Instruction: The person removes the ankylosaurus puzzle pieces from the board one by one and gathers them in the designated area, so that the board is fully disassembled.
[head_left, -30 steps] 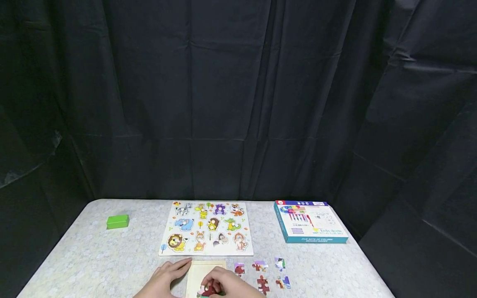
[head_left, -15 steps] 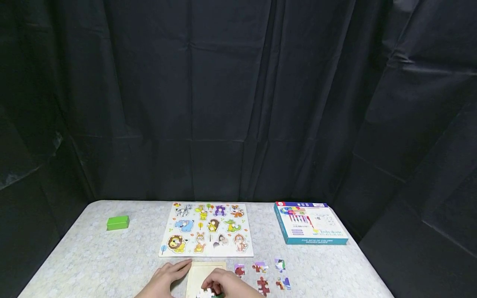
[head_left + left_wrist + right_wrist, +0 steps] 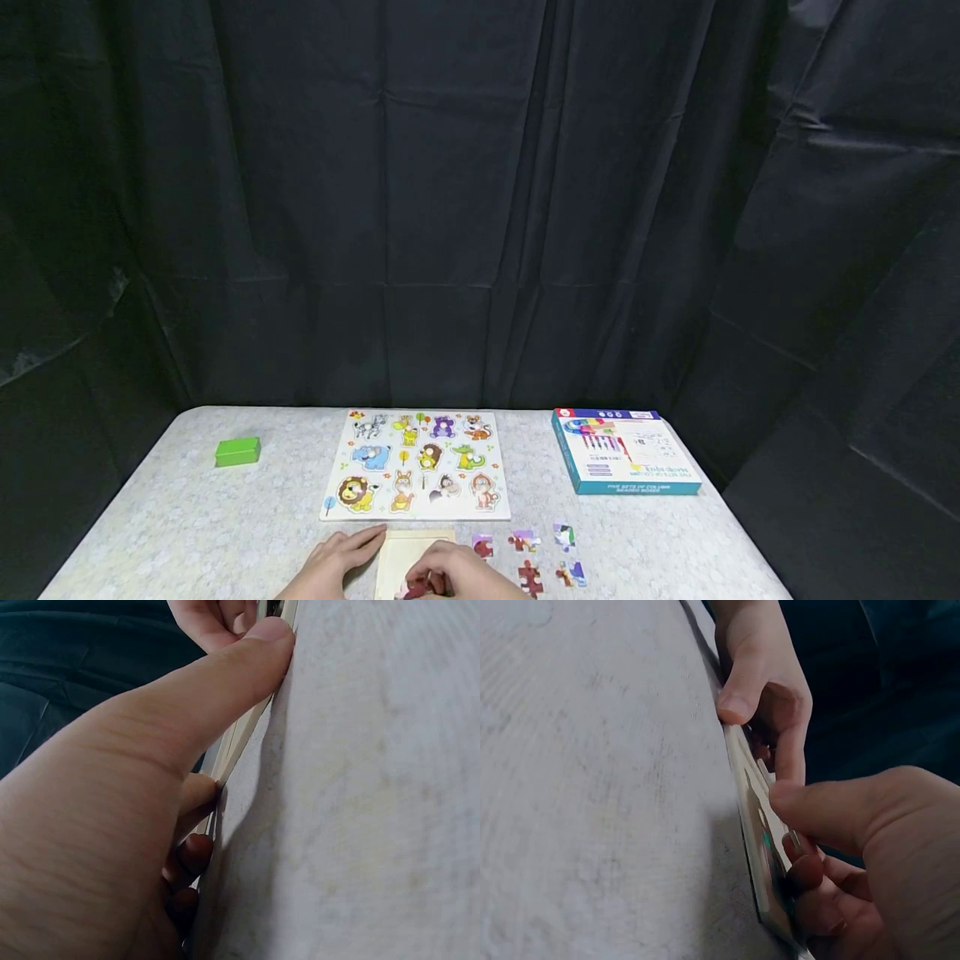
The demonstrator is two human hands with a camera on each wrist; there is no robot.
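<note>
In the head view, a shallow pale wooden puzzle tray (image 3: 405,546) lies at the table's front edge. My left hand (image 3: 333,562) steadies its left side, with fingers fairly straight and a fingertip at the far left corner; the thumb (image 3: 251,656) reaches along the edge in the left wrist view. Over the tray, my right hand (image 3: 457,571) pinches a jigsaw piece (image 3: 794,838) between thumb and fingers, mostly hidden by them. Reddish colour shows under those fingers in the head view. Green and dark printed parts lie in the tray's end in the right wrist view.
Several loose jigsaw pieces (image 3: 529,577) lie right of the tray. Behind it is a white animal peg-puzzle board (image 3: 415,467). A boxed set (image 3: 630,454) stands back right, a green block (image 3: 237,451) back left. A black curtain (image 3: 450,208) hangs behind the table.
The right hand stays over the tray while its fingers shift slightly; what shows under them goes from red to white and green, then reddish. The left hand keeps its place.
</note>
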